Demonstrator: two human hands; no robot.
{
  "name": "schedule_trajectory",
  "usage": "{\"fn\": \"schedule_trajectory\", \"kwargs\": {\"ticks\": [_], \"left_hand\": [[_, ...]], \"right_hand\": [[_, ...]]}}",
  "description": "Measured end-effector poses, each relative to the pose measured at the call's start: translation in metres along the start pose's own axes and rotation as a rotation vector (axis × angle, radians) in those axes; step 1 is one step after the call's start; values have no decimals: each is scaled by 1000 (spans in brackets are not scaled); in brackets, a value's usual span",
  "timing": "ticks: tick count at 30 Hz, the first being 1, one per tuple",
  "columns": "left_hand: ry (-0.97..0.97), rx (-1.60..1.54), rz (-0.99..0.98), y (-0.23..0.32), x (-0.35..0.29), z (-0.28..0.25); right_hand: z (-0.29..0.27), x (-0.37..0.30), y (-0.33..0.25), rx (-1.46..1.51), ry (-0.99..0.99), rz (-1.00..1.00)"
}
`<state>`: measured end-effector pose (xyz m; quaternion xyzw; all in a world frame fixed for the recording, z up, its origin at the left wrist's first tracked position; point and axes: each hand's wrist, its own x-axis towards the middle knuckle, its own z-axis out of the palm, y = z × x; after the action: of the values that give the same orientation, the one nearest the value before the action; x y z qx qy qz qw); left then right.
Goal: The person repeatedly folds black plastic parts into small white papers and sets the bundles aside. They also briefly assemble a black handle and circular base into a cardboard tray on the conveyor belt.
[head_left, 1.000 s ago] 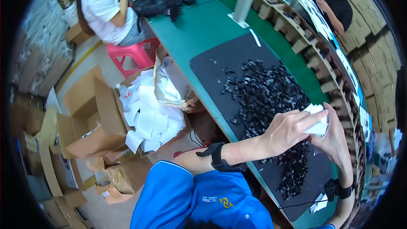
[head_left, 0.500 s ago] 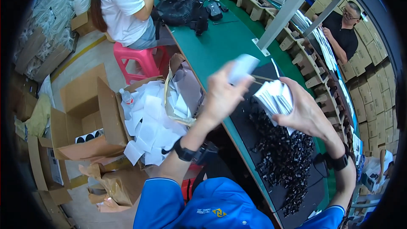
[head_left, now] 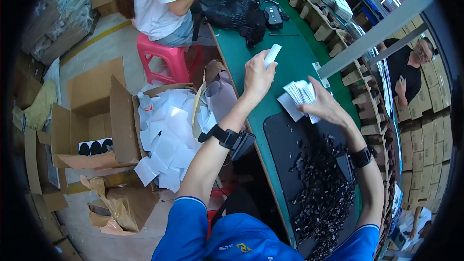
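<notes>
My left hand (head_left: 258,74) is closed around a thin white piece (head_left: 273,55), seen nearly edge-on above the green table. To its right, my right hand (head_left: 326,104) grips a fanned stack of white cards (head_left: 299,93) at the far end of a black mat (head_left: 276,133). One card sticks out at the stack's left side. On the mat below my right hand lies a loose heap of small black pieces (head_left: 321,198). The two hands are apart. What each small black piece is, I cannot make out.
Left of the table stand a box of white sheets (head_left: 169,135) and an open cardboard box (head_left: 87,116). A black bag (head_left: 229,9) lies on the table (head_left: 290,53) beyond my hands. A grey metal post (head_left: 367,38) rises at right. One co-worker sits on a pink stool (head_left: 166,55); another stands across.
Both hands have moved farther up the table and apart from each other. A thin tan line that ran between them no longer shows. The view has shifted slightly.
</notes>
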<state>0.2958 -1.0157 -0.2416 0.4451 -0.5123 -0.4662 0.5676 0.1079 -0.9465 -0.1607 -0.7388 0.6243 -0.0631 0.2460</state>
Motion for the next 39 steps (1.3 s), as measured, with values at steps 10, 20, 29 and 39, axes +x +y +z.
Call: {"fn": "schedule_trajectory", "kwargs": {"ticks": [10,20,29,39], "left_hand": [[494,-40,30,-9,-40,-127],[314,867,-207,-324,-22,-43],[-497,1277,-636,-529,-26,31],[-116,895,-562,-647,-70,18]], "right_hand": [[-3,-25,51,-258,21,196],[-6,-11,55,-311,20,160],[-5,-31,59,-396,-109,202],[0,-10,48,-381,-166,369]]}}
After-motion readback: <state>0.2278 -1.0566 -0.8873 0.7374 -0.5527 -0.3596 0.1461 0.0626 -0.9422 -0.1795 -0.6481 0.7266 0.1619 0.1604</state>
